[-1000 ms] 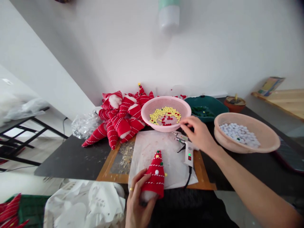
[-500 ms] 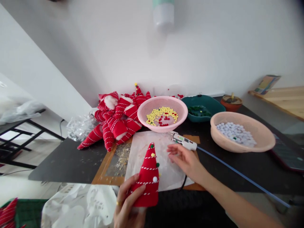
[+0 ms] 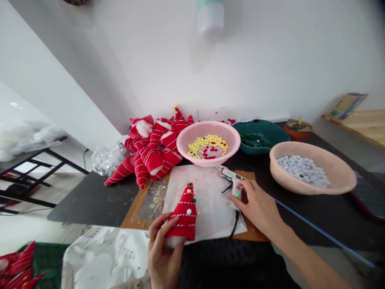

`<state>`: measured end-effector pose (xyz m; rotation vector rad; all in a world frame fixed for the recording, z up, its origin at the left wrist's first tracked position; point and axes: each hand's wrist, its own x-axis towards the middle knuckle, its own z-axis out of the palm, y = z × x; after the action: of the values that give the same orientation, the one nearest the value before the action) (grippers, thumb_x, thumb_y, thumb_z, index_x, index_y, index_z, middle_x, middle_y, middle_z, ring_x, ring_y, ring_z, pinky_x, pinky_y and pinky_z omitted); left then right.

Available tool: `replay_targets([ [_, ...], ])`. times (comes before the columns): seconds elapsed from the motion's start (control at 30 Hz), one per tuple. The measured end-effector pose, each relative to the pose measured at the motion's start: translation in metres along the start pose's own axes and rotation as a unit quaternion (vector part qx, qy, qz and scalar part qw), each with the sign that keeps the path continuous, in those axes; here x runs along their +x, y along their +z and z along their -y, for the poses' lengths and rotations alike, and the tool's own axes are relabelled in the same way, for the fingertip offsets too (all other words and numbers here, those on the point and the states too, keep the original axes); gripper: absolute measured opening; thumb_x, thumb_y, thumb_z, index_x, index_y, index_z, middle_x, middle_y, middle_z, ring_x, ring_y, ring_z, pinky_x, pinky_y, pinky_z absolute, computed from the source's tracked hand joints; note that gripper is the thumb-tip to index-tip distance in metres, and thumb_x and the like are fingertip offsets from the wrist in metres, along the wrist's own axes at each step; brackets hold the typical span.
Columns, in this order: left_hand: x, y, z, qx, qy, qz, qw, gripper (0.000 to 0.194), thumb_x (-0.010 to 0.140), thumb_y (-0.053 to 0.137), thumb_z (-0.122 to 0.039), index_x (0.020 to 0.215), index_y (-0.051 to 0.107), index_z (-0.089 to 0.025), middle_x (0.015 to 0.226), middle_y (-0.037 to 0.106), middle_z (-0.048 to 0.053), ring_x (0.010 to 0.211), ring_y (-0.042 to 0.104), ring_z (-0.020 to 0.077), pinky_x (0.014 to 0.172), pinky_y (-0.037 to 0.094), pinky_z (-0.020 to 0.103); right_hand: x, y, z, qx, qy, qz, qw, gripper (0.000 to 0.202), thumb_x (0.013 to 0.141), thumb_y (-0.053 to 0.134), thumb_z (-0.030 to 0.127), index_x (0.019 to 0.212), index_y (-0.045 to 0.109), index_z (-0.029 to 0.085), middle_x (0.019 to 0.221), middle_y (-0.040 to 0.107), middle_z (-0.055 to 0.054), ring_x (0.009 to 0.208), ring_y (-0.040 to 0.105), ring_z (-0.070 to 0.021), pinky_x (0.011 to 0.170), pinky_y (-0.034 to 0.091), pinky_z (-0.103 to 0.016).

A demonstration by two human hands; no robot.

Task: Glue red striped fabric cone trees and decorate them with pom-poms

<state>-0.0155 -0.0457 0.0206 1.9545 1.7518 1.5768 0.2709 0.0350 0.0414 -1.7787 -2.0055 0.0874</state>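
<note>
A red felt cone [image 3: 182, 220] with white twisted cord rows stands tilted in my left hand [image 3: 164, 245], whose fingers and thumb close round its lower part. White stuffing shows at the base of the cone. Small green, yellow and white pompoms sit along its right side, the white pompom [image 3: 189, 211] lowest on the front. My right hand [image 3: 258, 202] is closed on the handle of a white hot glue gun [image 3: 233, 177], thumb near a lit green light. The gun's nozzle points up and left, just below the pink basket. A white sheet [image 3: 207, 216] lies beneath.
A pink basket [image 3: 183, 151] holds yellow and red pompoms; a teal basin [image 3: 278, 134] holds green ones, a peach basket [image 3: 343, 172] white ones. Red striped cones [image 3: 150, 158] are piled at the back left. A blue glue stick [image 3: 325, 233] trails right.
My right hand has moved from over the sheet to the glue gun and closed on its handle. The cone in my left hand has tipped, showing stuffing at its base.
</note>
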Motion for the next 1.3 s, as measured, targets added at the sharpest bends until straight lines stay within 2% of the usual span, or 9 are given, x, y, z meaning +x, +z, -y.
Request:
replay_targets([
  [0.17,0.004,-0.009,0.006,0.006,0.021,0.037,0.999,0.03,0.088,0.066,-0.02,0.117,0.069,-0.027,0.127,0.059,0.008,0.116,0.061,0.0232,0.092,0.056,0.036,0.0,0.009,0.012,-0.036,0.001,-0.032,0.999,0.043,0.09,0.067,0.058,0.109,0.052,0.022,0.102,0.061,-0.01,0.09,0.069,-0.0314,0.059,0.051,-0.034],
  [0.37,0.015,-0.02,0.007,0.004,0.048,0.091,0.995,0.031,0.089,0.062,-0.016,0.116,0.07,-0.027,0.128,0.061,0.008,0.115,0.064,0.0223,0.095,0.057,0.037,0.003,0.016,0.024,0.051,0.022,-0.044,0.997,0.03,0.086,0.066,0.027,0.111,0.05,0.021,0.11,0.054,-0.01,0.089,0.068,-0.0291,0.064,0.054,-0.036],
  [0.47,0.016,-0.022,0.01,0.004,0.05,0.105,0.993,0.031,0.091,0.06,-0.016,0.118,0.07,-0.027,0.131,0.062,0.008,0.118,0.064,0.0232,0.096,0.057,0.038,0.002,0.02,0.023,0.157,0.06,-0.041,0.985,0.03,0.081,0.064,0.022,0.108,0.049,0.022,0.108,0.052,-0.008,0.087,0.066,-0.0267,0.071,0.056,-0.04],
  [0.7,0.012,-0.025,0.021,0.008,0.023,0.053,0.998,0.031,0.088,0.063,-0.016,0.114,0.072,-0.029,0.126,0.061,0.006,0.113,0.064,0.0221,0.093,0.057,0.036,-0.026,0.034,0.038,0.421,0.124,-0.086,0.894,0.041,0.079,0.07,0.029,0.114,0.049,0.023,0.108,0.058,-0.008,0.092,0.063,-0.0245,0.084,0.056,-0.042],
  [0.87,0.008,-0.031,0.029,-0.008,0.002,0.034,0.999,0.036,0.087,0.063,-0.012,0.118,0.07,-0.03,0.122,0.061,0.005,0.112,0.063,0.0209,0.095,0.054,0.035,-0.043,0.018,0.05,0.549,0.155,-0.085,0.817,0.062,0.08,0.077,0.034,0.131,0.043,0.027,0.123,0.06,-0.011,0.11,0.064,-0.0265,0.093,0.057,-0.042],
  [0.97,0.007,-0.032,0.03,-0.017,-0.023,0.014,0.999,0.043,0.084,0.065,-0.011,0.124,0.064,-0.027,0.121,0.063,0.005,0.115,0.061,0.0223,0.097,0.052,0.036,-0.05,0.007,0.056,0.589,0.172,-0.03,0.789,0.07,0.076,0.079,0.035,0.136,0.044,0.028,0.123,0.064,-0.011,0.112,0.066,-0.0289,0.091,0.057,-0.042],
  [1.07,0.008,-0.031,0.029,-0.026,-0.027,0.017,0.999,0.039,0.084,0.064,-0.009,0.118,0.064,-0.026,0.121,0.064,0.005,0.115,0.062,0.0219,0.099,0.051,0.037,-0.055,-0.001,0.067,0.584,0.202,0.106,0.779,0.043,0.076,0.076,0.036,0.114,0.062,0.021,0.096,0.072,-0.006,0.088,0.07,-0.0262,0.075,0.057,-0.036],
  [1.17,0.008,-0.03,0.028,-0.028,-0.022,0.026,0.999,0.035,0.084,0.063,-0.008,0.114,0.066,-0.025,0.123,0.064,0.005,0.116,0.062,0.0219,0.1,0.051,0.038,-0.056,-0.009,0.079,0.563,0.191,0.219,0.774,0.024,0.075,0.075,0.032,0.093,0.07,0.017,0.071,0.066,-0.001,0.067,0.062,-0.0192,0.063,0.051,-0.03],
  [1.3,0.007,-0.029,0.027,-0.028,-0.015,0.029,0.999,0.034,0.084,0.062,-0.007,0.113,0.067,-0.025,0.124,0.064,0.006,0.116,0.062,0.0226,0.1,0.051,0.04,-0.048,-0.02,0.089,0.559,0.133,0.264,0.775,0.025,0.078,0.075,0.037,0.096,0.074,0.02,0.077,0.069,-0.001,0.07,0.062,-0.0186,0.067,0.051,-0.03],
])
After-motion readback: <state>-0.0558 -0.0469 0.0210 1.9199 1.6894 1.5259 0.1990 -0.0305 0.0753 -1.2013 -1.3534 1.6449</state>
